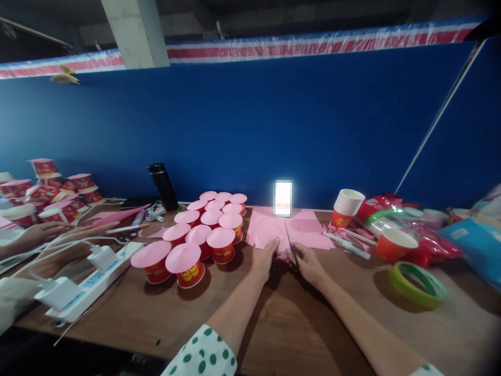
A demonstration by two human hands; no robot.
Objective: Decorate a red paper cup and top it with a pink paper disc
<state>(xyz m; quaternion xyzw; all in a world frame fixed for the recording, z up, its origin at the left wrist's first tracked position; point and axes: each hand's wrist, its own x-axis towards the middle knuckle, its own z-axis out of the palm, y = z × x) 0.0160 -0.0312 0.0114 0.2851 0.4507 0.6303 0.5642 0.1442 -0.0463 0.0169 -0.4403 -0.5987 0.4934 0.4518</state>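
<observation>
My left hand [268, 257] pinches the near edge of a sheet of pink paper [270, 230] that has a round outline drawn on it. In my right hand [307, 263] is a pair of scissors [288, 237], its dark blades pointing away from me at the right side of the drawn circle. More pink paper [313, 230] lies flat beneath and behind. Left of my hands, several red paper cups [190, 275] stand upside down in rows, each topped with a pink paper disc [183, 258].
A power strip [97, 284] with white plugs and a black bottle [162, 187] are at left, by a co-worker's hands [58, 250]. Stacked cups [346, 206], a white marker [346, 245], a red cup [395, 245] and green tape [417, 284] sit at right. A phone [283, 198] leans against the blue partition.
</observation>
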